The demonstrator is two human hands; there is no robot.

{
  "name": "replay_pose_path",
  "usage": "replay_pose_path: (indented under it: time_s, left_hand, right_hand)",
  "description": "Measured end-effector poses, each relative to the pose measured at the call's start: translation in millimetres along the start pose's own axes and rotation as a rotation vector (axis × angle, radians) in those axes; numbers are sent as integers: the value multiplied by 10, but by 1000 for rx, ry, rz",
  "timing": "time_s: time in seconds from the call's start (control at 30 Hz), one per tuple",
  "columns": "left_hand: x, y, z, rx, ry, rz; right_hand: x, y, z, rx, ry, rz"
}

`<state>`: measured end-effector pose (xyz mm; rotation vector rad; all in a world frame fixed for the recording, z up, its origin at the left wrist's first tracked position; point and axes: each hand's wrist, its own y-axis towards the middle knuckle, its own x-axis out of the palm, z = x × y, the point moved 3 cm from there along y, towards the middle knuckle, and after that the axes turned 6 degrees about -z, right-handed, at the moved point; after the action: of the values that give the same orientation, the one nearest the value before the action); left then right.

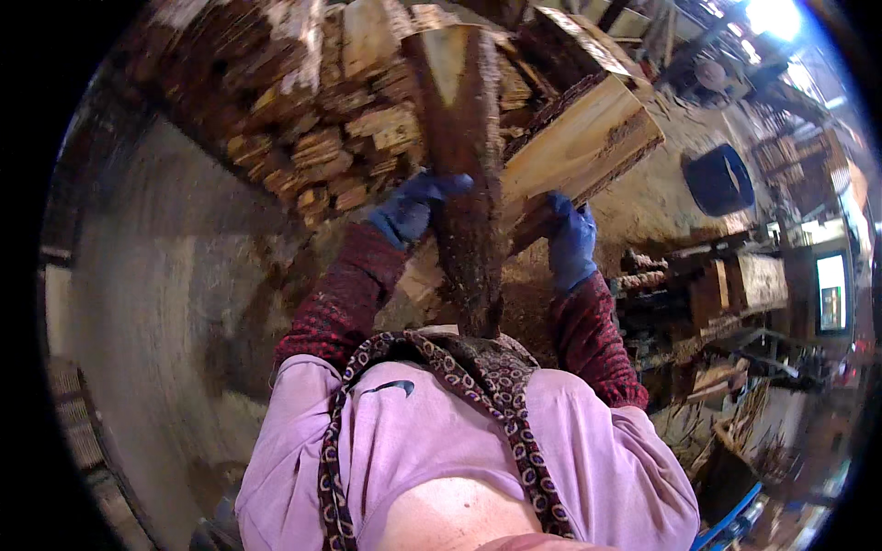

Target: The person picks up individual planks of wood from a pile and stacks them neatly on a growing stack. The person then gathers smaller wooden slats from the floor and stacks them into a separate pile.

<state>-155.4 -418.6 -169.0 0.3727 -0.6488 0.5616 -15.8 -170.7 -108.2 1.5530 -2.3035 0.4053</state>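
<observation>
A long slab of wood with dark bark stands out in front of my chest, its near end close to my apron. My left hand, in a blue glove, grips the slab's left side, with the thumb lying across the bark. To its right slants a pale split piece of wood with a bark edge. My right hand, also gloved in blue, has its fingers curled at the near end of that pale piece. The bark slab covers part of the pale piece's near end.
A tall stack of split firewood rises ahead and to the left. A dark blue bucket stands on the floor at the right. Nearer on the right, more wood blocks lie piled. Concrete floor stretches along the left.
</observation>
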Motion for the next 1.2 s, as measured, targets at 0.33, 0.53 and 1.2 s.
replay_pose_path:
  time_s: [0.33, 0.53, 1.2]
  left_hand:
    - [-107, -2668, 1549, 432, 60, 832]
    - [148, -4231, 1238, 757, 201, 1400]
    - [-2452, -5483, 1449, 47, 581, 1417]
  right_hand:
    - [52, 1149, 1408, 107, -627, -193]
    - [-509, 1244, 2544, 52, -1279, -758]
    - [1352, 774, 2031, 434, -182, -336]
